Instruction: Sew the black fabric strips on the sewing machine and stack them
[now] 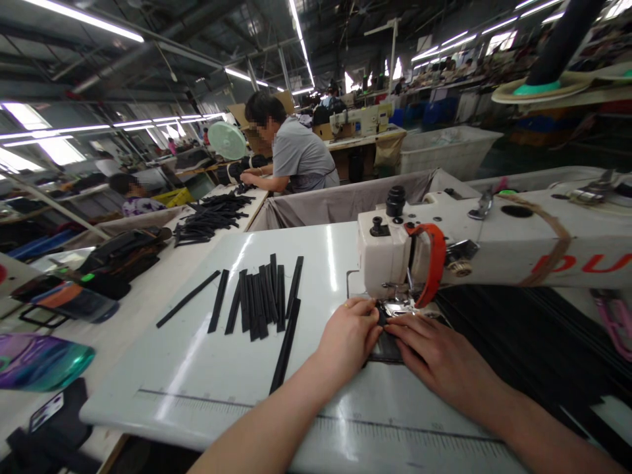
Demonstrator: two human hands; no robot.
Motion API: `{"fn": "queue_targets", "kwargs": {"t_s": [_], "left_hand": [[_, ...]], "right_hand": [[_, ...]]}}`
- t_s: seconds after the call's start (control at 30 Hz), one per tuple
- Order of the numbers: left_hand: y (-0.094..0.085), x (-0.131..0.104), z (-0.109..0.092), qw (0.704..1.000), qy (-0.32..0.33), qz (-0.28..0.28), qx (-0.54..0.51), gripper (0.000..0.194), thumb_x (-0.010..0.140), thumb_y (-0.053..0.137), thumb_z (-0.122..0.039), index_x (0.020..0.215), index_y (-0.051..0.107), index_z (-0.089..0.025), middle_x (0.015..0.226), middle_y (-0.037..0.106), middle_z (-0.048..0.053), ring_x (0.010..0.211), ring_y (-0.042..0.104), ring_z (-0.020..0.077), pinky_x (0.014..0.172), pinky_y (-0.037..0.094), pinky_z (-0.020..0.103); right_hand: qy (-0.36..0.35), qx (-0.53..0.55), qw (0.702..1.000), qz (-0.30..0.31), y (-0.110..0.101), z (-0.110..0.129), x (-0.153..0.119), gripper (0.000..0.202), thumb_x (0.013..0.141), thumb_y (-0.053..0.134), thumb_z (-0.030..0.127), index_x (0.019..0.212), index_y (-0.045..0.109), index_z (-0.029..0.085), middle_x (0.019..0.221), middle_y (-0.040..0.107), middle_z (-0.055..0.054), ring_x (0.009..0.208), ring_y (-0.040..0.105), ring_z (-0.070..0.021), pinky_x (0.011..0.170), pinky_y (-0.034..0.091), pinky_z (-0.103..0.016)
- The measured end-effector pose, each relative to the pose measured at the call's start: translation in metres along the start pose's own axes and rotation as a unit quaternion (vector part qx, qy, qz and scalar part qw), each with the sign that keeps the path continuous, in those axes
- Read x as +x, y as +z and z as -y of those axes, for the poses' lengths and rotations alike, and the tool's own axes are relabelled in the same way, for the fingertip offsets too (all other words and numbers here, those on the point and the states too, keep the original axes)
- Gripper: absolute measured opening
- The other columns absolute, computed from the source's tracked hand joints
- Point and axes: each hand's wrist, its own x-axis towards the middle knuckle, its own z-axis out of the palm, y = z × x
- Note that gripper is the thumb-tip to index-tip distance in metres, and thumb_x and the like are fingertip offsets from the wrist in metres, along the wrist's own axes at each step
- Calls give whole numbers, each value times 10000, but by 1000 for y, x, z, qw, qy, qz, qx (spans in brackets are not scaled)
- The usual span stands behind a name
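Right at the needle area of a white sewing machine [382, 253], my two hands meet over a black fabric piece [386, 353]. My left hand [349, 331] has its fingers curled and closed on the fabric's left side, close to the presser foot [397, 307]. From the right, my right hand [434, 345] presses and grips the same fabric, its fingertips almost touching the left hand's. My fingers cover much of the fabric. Left of my hands, several narrow black strips [259, 299] lie loosely together on the pale machine table, and one longer strip [285, 345] lies nearer my left forearm.
An orange guard [430, 263] curves beside the needle. Dark fabric [533, 355] spreads under the machine arm at right. On the left side table are a purple-green object [47, 361], a phone [47, 411] and a strip pile [212, 217]. A co-worker [303, 155] bends over a table ahead.
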Motion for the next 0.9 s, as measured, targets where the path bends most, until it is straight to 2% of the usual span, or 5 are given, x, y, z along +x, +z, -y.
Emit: {"fn": "queue_targets", "kwargs": {"t_s": [0.47, 0.57, 0.73, 0.8, 0.9], "left_hand": [[-1, 0, -8, 998, 10, 32, 61, 177, 928, 554, -196, 1037, 652, -96, 1190, 654, 131, 1176, 561, 257, 1085, 442, 349], [-11, -6, -15, 994, -23, 48, 96, 192, 944, 525, -177, 1101, 626, -132, 1141, 671, 110, 1128, 585, 260, 987, 506, 382], [-40, -57, -6, 923, -264, 20, 280, 521, 843, 538, -48, 1357, 490, -124, 1126, 660, 175, 1034, 626, 350, 775, 549, 450], [-47, -87, 5, 899, -337, 19, 278, 581, 818, 533, -41, 1390, 457, -103, 1000, 690, 160, 943, 666, 331, 733, 556, 414], [-51, -120, 17, 927, -328, -2, 182, 519, 859, 482, -86, 1377, 471, -107, 1073, 692, 157, 970, 684, 279, 810, 556, 375]], "right_hand": [[-42, -9, 998, -55, 9, -6, -3, 267, 967, 400, 211, 1101, 629, 184, 1052, 707, -83, 922, 692, -221, 764, 586, -372], [-47, -16, 997, -65, 8, -6, -2, 265, 975, 395, 222, 1114, 618, 185, 1052, 709, -78, 927, 694, -213, 768, 582, -352], [-66, -34, 994, -79, 10, -8, -3, 293, 987, 369, 218, 1137, 618, 190, 1068, 710, -69, 957, 689, -206, 802, 573, -342], [-68, -42, 993, -84, 12, -8, -4, 308, 991, 355, 218, 1134, 627, 189, 1077, 709, -70, 956, 691, -207, 793, 573, -341], [-68, -52, 992, -91, 15, -10, -6, 323, 992, 350, 231, 1121, 643, 191, 1084, 710, -73, 948, 694, -206, 781, 572, -334]]}}
